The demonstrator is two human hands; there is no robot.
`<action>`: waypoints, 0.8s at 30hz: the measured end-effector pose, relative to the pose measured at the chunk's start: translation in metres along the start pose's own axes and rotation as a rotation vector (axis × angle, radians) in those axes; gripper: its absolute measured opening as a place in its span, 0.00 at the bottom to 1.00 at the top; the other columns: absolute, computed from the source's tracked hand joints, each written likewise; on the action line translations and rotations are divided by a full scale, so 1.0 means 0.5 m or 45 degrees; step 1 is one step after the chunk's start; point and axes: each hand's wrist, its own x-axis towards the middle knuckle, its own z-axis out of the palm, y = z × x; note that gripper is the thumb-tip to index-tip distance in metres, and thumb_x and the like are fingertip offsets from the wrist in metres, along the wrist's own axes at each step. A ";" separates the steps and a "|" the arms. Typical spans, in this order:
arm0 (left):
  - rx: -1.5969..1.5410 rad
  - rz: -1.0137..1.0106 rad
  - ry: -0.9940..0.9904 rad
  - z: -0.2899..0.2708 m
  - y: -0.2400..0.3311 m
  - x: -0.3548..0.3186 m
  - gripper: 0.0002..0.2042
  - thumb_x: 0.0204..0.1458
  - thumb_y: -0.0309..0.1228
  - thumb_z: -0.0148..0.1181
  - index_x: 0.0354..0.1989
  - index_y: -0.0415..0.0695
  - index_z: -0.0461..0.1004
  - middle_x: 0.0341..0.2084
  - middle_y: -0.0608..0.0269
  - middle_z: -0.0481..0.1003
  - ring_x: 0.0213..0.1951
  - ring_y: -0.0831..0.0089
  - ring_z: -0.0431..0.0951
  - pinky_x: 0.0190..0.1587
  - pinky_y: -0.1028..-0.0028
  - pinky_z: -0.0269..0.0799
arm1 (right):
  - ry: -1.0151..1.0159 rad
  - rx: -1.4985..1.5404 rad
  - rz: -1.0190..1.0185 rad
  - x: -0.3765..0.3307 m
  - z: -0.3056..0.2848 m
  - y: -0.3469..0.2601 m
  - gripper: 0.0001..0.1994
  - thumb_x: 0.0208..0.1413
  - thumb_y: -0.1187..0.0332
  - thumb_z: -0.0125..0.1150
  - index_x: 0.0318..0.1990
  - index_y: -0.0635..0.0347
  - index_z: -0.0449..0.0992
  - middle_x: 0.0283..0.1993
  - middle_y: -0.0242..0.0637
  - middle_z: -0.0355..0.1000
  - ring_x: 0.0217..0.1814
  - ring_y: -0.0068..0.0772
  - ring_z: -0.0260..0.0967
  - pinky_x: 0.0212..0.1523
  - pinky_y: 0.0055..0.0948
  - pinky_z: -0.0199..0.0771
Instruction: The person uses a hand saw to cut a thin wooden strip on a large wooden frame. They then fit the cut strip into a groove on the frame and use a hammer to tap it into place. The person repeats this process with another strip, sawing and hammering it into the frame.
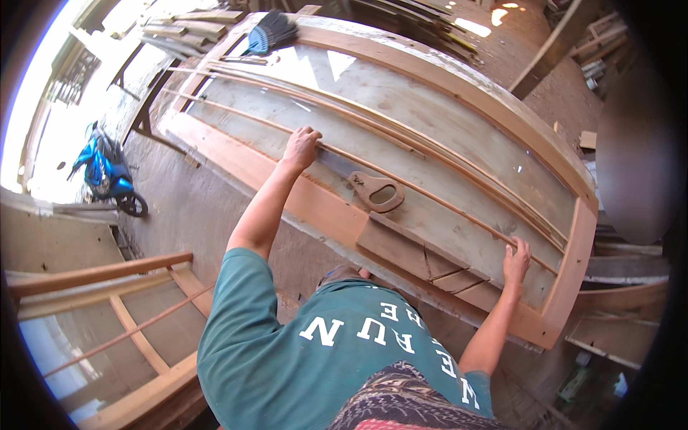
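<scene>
- In the head view, our left grip (302, 147) is closed on the long wooden strip (459, 211); our right grip (516, 261) has its fingers at the strip near its right end, but we cannot tell whether they clasp it.
- The strip lies lengthwise across the wooden frame (326, 215), just beyond the handsaw (383, 193) and nearer us than the other strips (401, 129).
- To handle it well, we should keep our hands wide apart, hold lightly so it does not bow, and mind the saw beside it.
- The strip looks thin, narrow, reddish brown and nearly straight, its left end reaching past the frame.
</scene>
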 end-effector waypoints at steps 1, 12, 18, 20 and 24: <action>0.033 0.022 0.017 -0.001 0.006 0.002 0.15 0.55 0.22 0.64 0.51 0.48 0.85 0.49 0.54 0.81 0.57 0.51 0.78 0.61 0.56 0.75 | 0.020 0.067 0.063 -0.012 -0.011 -0.005 0.14 0.62 0.75 0.68 0.54 0.60 0.81 0.53 0.46 0.79 0.62 0.55 0.74 0.65 0.49 0.72; -0.622 -0.696 -0.131 0.116 0.053 0.186 0.18 0.67 0.36 0.68 0.60 0.40 0.81 0.47 0.52 0.84 0.48 0.66 0.86 0.42 0.71 0.83 | 0.472 0.383 0.306 -0.254 -0.159 -0.116 0.07 0.59 0.80 0.66 0.44 0.66 0.81 0.47 0.48 0.80 0.51 0.56 0.77 0.56 0.47 0.76; -1.147 -1.140 -0.034 0.161 0.058 0.267 0.24 0.64 0.36 0.72 0.60 0.29 0.76 0.54 0.42 0.80 0.53 0.58 0.84 0.45 0.69 0.91 | 0.502 0.478 0.565 -0.380 -0.158 -0.127 0.05 0.64 0.78 0.64 0.45 0.66 0.81 0.46 0.47 0.80 0.50 0.54 0.78 0.52 0.46 0.78; -1.233 -1.165 -0.020 0.171 0.050 0.281 0.25 0.65 0.34 0.70 0.62 0.27 0.74 0.56 0.42 0.79 0.55 0.56 0.84 0.46 0.69 0.91 | 0.507 0.496 0.596 -0.398 -0.159 -0.134 0.05 0.64 0.78 0.64 0.46 0.66 0.81 0.46 0.47 0.80 0.50 0.54 0.78 0.52 0.45 0.79; -1.410 -1.181 -0.056 0.171 0.046 0.299 0.22 0.66 0.27 0.62 0.63 0.23 0.70 0.61 0.43 0.76 0.60 0.54 0.81 0.49 0.69 0.90 | 0.477 0.562 0.650 -0.429 -0.139 -0.133 0.06 0.64 0.78 0.64 0.47 0.67 0.80 0.46 0.48 0.79 0.50 0.53 0.78 0.52 0.46 0.79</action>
